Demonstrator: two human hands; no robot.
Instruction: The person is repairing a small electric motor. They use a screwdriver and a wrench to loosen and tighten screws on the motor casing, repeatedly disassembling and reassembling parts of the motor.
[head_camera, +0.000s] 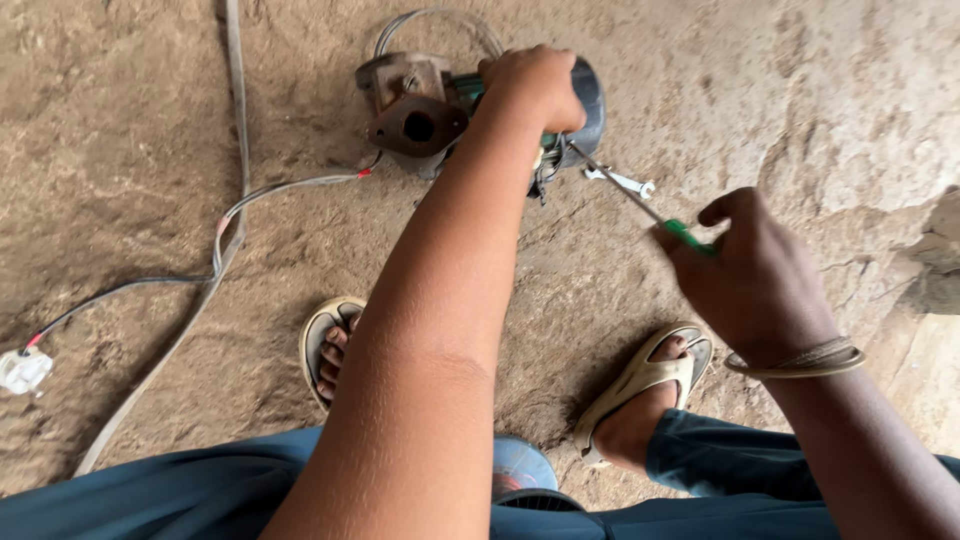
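Note:
A small rusty water pump (415, 105) with a green motor body lies on the dirt ground at the top centre. My left hand (533, 85) rests on top of it and grips the motor housing. My right hand (752, 275) holds a green-handled screwdriver (640, 205), whose long metal shaft slants up-left so that its tip meets the pump just below my left hand. A small silver spanner (622, 180) lies on the ground under the shaft.
Grey cables (215, 262) with red-taped ends trail from the pump to a white plug (22, 370) at the left edge. My sandalled feet (640, 385) and blue trousers fill the bottom. A rock (935, 270) sits at the right.

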